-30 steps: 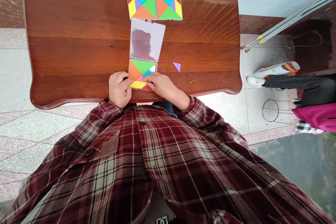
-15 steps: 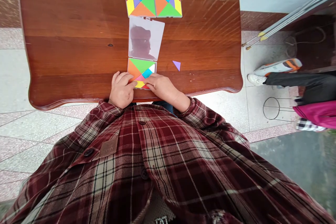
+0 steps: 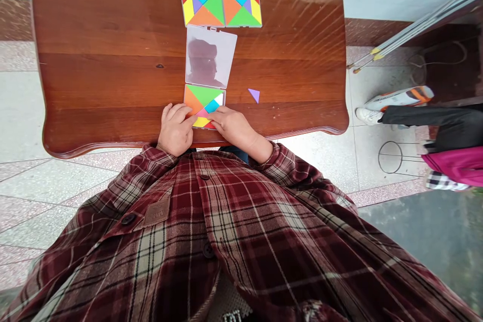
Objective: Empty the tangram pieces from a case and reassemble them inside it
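In the head view we rest our left hand [image 3: 174, 128] and right hand [image 3: 233, 126] on the near tangram tray [image 3: 204, 95], which lies near the table's [image 3: 94, 60] near edge. Fingers of both hands press on the coloured pieces; we cannot tell whether either pinches one. Its clear lid [image 3: 210, 56] lies open just beyond. A loose purple triangle [image 3: 254, 94] lies to the right, apart. Two filled trays [image 3: 221, 4] sit side by side at the far edge
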`<action>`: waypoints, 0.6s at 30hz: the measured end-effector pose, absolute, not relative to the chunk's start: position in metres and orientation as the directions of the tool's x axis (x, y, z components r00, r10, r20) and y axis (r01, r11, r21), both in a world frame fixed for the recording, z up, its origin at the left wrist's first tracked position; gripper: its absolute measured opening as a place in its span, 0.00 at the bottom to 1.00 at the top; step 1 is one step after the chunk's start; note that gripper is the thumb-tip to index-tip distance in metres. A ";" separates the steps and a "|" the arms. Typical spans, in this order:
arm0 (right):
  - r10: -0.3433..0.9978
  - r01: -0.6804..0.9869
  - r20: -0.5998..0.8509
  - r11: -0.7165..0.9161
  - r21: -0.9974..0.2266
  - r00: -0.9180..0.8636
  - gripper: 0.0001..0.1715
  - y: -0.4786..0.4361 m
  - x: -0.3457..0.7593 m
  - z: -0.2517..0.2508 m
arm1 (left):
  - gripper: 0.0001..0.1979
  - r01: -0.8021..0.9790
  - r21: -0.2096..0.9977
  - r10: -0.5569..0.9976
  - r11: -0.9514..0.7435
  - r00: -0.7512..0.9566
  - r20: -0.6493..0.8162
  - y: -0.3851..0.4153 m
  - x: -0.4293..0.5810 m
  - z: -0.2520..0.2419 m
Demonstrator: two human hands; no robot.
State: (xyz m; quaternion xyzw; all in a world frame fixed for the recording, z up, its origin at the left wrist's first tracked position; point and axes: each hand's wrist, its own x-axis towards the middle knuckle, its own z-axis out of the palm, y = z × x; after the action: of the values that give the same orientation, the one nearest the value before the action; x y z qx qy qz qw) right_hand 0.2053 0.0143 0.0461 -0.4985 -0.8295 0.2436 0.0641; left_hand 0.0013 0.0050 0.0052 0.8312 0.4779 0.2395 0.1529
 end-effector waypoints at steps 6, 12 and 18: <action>0.881 0.787 -0.084 0.368 -0.496 -0.465 0.15 0.020 0.218 0.047 | 0.16 0.739 0.454 0.868 -0.497 0.417 0.270 0.005 0.002 0.007; 0.987 0.864 0.066 0.160 -0.478 -0.147 0.15 0.049 0.283 0.039 | 0.16 0.726 0.442 0.850 -0.527 0.438 0.293 0.006 0.001 0.008; 0.997 0.911 -0.070 -0.057 -0.409 0.031 0.17 0.066 0.310 0.027 | 0.17 0.708 0.464 0.847 -0.532 0.439 0.301 0.007 0.000 0.006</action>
State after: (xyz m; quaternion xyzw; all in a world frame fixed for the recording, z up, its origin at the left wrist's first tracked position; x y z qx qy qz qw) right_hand 0.3100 0.0663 0.0274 -0.7067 -0.6749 0.1702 0.1266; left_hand -0.0001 0.0065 0.0060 0.8372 0.4643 0.2551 0.1358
